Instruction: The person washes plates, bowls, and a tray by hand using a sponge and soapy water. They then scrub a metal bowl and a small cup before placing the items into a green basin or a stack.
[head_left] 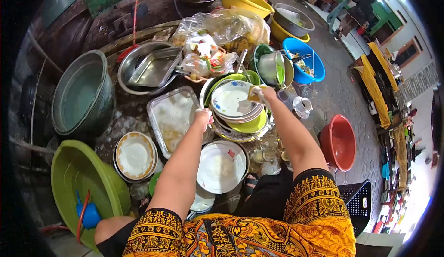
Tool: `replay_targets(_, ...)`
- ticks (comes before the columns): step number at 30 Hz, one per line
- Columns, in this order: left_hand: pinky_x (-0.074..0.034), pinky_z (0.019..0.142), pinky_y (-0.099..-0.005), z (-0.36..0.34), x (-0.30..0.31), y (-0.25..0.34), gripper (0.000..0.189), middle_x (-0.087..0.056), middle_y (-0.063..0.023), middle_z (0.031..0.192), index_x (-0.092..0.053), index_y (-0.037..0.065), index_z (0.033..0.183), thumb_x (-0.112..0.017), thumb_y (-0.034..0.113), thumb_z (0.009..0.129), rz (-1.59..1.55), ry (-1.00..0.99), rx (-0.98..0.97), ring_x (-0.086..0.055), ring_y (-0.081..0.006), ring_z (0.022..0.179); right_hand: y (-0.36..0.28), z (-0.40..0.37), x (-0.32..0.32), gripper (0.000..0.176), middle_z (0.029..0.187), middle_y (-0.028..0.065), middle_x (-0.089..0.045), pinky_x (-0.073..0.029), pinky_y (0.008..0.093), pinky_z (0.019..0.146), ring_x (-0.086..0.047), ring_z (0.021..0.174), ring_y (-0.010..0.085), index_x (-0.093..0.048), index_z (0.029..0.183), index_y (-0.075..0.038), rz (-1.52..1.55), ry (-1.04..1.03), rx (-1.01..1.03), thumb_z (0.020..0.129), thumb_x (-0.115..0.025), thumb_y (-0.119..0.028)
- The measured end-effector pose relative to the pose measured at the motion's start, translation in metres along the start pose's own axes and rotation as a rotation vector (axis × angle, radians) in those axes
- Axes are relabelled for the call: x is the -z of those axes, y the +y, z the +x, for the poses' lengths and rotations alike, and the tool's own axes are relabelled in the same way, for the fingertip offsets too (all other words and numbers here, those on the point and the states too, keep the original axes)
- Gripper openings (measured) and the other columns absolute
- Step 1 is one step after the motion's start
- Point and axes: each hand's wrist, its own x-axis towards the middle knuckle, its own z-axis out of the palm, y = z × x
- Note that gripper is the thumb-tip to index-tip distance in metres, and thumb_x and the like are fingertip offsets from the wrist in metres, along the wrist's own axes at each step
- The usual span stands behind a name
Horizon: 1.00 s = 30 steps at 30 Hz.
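My right hand point(263, 94), wet with suds, is closed around a yellow sponge point(254, 94) at the right rim of a white plate with blue flowers point(232, 98). This plate tops a stack of plates, with a lime-green plate point(253, 124) showing lower in it. At the stack's left side, my left hand point(203, 117) is closed at the rim of the flowered plate, some fingers hidden. A soapy metal tray point(172, 130) lies left of that hand. Nearer my body are a large white plate point(221, 167) and plates with an orange-patterned rim point(135, 155).
A grey tub of water point(83, 93) and a green basin with a blue dipper point(90, 215) stand left. A red basin point(338, 143) and blue basin point(303, 60) are right. Bagged waste point(203, 56) lies beyond the plates. Glasses point(270, 148) stand by my right arm. Another person point(360, 11) is far back.
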Motion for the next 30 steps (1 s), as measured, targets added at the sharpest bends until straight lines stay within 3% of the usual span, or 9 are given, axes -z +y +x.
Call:
replay_targets(3, -0.044, 0.040, -0.0265, 0.027, -0.012, -0.003, 0.005, -0.051, -0.0049, 0.062, -0.054, 0.002, 0.072, -0.049, 0.001, 0.073, 0.072, 0.016, -0.043, -0.048, -0.0136, 0.046, -0.047, -0.048, 0.028, 0.046, 0.079, 0.0193, -0.061, -0.046, 0.0325, 0.068, -0.060, 0.076, 0.0278, -0.063, 0.076, 0.001, 0.057, -0.044, 0.046, 0.057, -0.061, -0.040)
replay_targets(6, -0.040, 0.038, -0.0259, 0.039, -0.019, 0.001, 0.005, -0.050, -0.0047, 0.061, -0.054, 0.003, 0.074, -0.049, 0.003, 0.073, 0.163, -0.008, -0.011, -0.046, -0.0144, 0.047, -0.049, -0.039, 0.020, 0.045, 0.081, 0.0195, -0.061, -0.046, 0.0320, 0.070, -0.059, 0.077, 0.0288, -0.063, 0.075, 0.001, -0.204, -0.023, 0.086, 0.055, -0.062, -0.039)
replay_targets(8, -0.038, 0.037, -0.0259, 0.038, -0.027, 0.007, 0.006, -0.053, -0.0058, 0.062, -0.056, 0.001, 0.070, -0.051, 0.004, 0.070, 0.272, 0.200, -0.030, -0.047, -0.0157, 0.046, -0.047, -0.038, 0.015, 0.044, 0.080, 0.0196, -0.060, -0.046, 0.0317, 0.071, -0.059, 0.077, 0.0293, -0.063, 0.074, 0.000, -0.234, 0.039, 0.084, 0.052, -0.064, -0.038)
replay_targets(12, -0.038, 0.035, -0.0269, 0.042, -0.026, 0.006, 0.013, -0.056, -0.0086, 0.065, -0.058, -0.001, 0.076, -0.052, 0.006, 0.068, 0.384, 0.182, -0.062, -0.049, -0.0169, 0.046, -0.039, -0.037, 0.014, 0.043, 0.080, 0.0198, -0.060, -0.047, 0.0330, 0.071, -0.059, 0.077, 0.0295, -0.063, 0.075, 0.001, -0.002, -0.088, -0.038, 0.049, -0.069, -0.033)
replay_targets(18, -0.037, 0.033, -0.0279, 0.026, -0.029, 0.008, 0.011, -0.055, -0.0090, 0.062, -0.056, 0.002, 0.070, -0.045, 0.004, 0.073, 0.391, 0.176, -0.053, -0.046, -0.0165, 0.039, -0.030, -0.050, 0.008, 0.040, 0.081, 0.0188, -0.060, -0.046, 0.0338, 0.070, -0.060, 0.077, 0.0289, -0.061, 0.081, 0.000, 0.043, -0.092, 0.063, 0.054, -0.070, -0.029)
replay_targets(24, -0.044, 0.040, -0.0281, 0.004, -0.015, 0.013, 0.012, -0.056, -0.0088, 0.071, -0.053, 0.002, 0.084, -0.048, 0.001, 0.072, 0.211, -0.069, 0.016, -0.054, -0.0164, 0.054, -0.041, -0.099, 0.027, 0.039, 0.081, 0.0137, -0.061, -0.046, 0.0304, 0.066, -0.060, 0.072, 0.0235, -0.057, 0.084, -0.001, 0.255, -0.082, 0.108, 0.054, -0.073, -0.019)
replay_targets(26, -0.051, 0.053, -0.0336, -0.016, -0.012, 0.009, 0.020, -0.056, -0.0096, 0.084, -0.049, 0.002, 0.090, -0.049, -0.004, 0.071, -0.173, -0.006, -0.127, -0.058, -0.0191, 0.067, -0.040, -0.105, 0.024, 0.036, 0.079, 0.0110, -0.061, -0.046, 0.0295, 0.065, -0.059, 0.070, 0.0195, -0.057, 0.083, -0.002, 0.325, -0.137, 0.111, 0.056, -0.073, -0.019)
replay_targets(27, -0.052, 0.066, -0.0393, -0.012, 0.000, 0.002, 0.031, -0.054, -0.0121, 0.096, -0.046, 0.001, 0.100, -0.047, -0.008, 0.071, -0.273, -0.137, -0.139, -0.059, -0.0244, 0.079, -0.040, -0.108, 0.020, 0.035, 0.078, 0.0099, -0.060, -0.046, 0.0292, 0.065, -0.058, 0.070, 0.0179, -0.057, 0.083, -0.001, 0.410, -0.183, 0.113, 0.057, -0.073, -0.018)
replay_targets(30, -0.051, 0.071, -0.0404, -0.024, 0.020, -0.014, 0.038, -0.053, -0.0135, 0.100, -0.045, 0.000, 0.107, -0.047, -0.008, 0.070, -0.536, -0.146, -0.041, -0.056, -0.0269, 0.087, -0.053, -0.127, 0.004, 0.035, 0.078, 0.0089, -0.059, -0.046, 0.0284, 0.066, -0.056, 0.070, 0.0156, -0.057, 0.088, -0.001, 0.562, -0.314, 0.109, 0.061, -0.071, -0.018)
